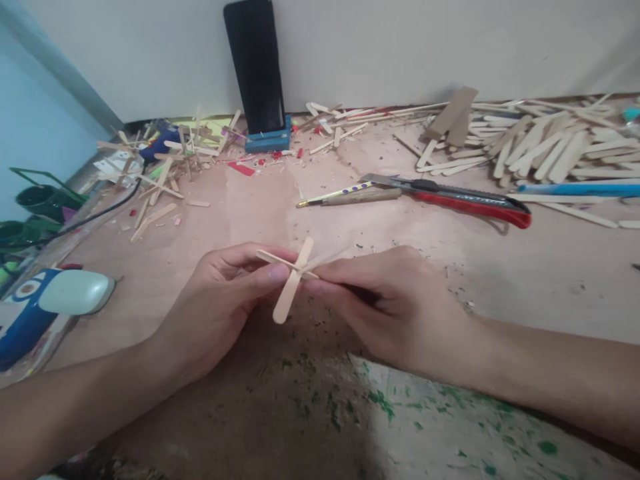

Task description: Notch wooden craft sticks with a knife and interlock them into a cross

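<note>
My left hand (220, 300) and my right hand (385, 303) meet over the middle of the worktable (250, 213). Between their fingertips they pinch a small cross of wooden ice-lolly sticks (291, 277): one wide stick runs steeply up and down, thinner sticks cross it. Both hands are closed on the cross, left from the left side, right from the right side. The cross is held just above the table surface.
A red utility knife (465, 200) and a thin paintbrush (335, 195) lie beyond the hands. A heap of loose sticks (545, 147) fills the back right, finished crosses (160, 167) the back left. A dark phone (255, 67) leans on the wall. A blue-and-white object (55, 300) lies at the left.
</note>
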The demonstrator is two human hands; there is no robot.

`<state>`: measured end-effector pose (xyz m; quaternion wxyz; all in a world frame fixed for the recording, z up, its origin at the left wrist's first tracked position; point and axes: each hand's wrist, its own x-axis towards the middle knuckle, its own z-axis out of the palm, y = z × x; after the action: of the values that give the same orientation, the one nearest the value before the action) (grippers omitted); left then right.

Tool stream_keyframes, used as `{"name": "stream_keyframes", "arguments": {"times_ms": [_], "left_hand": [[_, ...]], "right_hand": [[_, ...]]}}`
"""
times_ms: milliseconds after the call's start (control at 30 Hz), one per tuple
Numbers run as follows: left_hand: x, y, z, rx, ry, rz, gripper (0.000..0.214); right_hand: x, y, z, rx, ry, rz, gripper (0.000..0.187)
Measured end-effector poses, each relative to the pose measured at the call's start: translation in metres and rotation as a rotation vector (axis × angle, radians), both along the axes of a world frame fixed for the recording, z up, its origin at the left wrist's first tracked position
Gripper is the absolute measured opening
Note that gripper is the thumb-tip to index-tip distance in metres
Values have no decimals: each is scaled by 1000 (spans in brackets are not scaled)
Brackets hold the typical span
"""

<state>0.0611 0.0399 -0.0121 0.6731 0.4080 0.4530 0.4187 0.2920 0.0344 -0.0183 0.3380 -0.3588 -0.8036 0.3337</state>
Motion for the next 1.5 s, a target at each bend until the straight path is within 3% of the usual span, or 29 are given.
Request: {"name": "stream_keyframes", "arguments": {"times_ms": [500, 800, 967, 1100, 1167, 1267, 1333, 1500], "left_hand": [[10, -12, -5, -39, -123, 27, 30], [7, -11, -7, -15, -68, 30, 30], [5, -3, 2, 49, -9, 17, 30], [-3, 2, 7, 143, 92, 72, 32], [-8, 1, 6, 328, 285, 104, 26], [-14, -3, 2, 725, 651, 93, 12], [-15, -5, 1, 852, 764, 48, 10], [-10, -8, 8, 823, 849, 113, 15]], "right_hand": [[-8, -6, -6, 74, 106, -27, 41], [-15, -5, -5, -11, 207, -28, 35], [-14, 1, 6, -233, 258, -7, 33], [-12, 1, 15, -519, 309, -46, 51], [-10, 0, 17, -647, 338, -37, 53], [-9, 1, 18, -785, 376, 8, 48], [-9, 3, 18, -848, 394, 41, 47], [-7, 8, 15, -994, 466, 104, 34]]}}
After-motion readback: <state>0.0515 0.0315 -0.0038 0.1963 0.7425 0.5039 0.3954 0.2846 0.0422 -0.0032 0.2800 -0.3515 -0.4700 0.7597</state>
